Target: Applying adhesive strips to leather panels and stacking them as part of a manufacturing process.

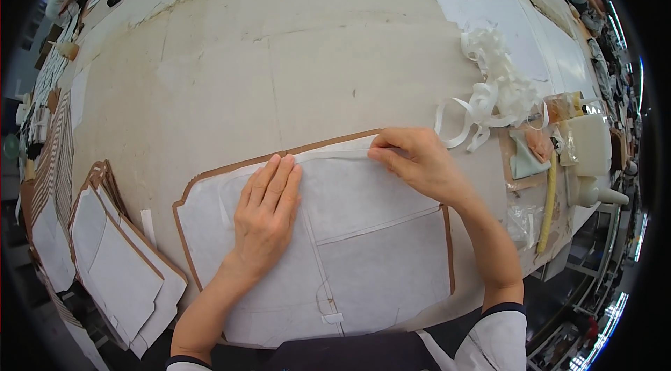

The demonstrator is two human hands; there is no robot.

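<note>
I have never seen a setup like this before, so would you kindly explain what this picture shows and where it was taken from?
Of course. There is no robot here, only a person's two bare hands. The single picture looks down from a wide fisheye camera worn on the head, which is why straight edges bend. On the worktable lies a large white panel with brown edging. The left hand rests flat on it, while the right hand pinches a narrow white strip near its far edge. To the left are stacked smaller panels; to the right, a loose tangle of white ribbon and a white container.
</note>
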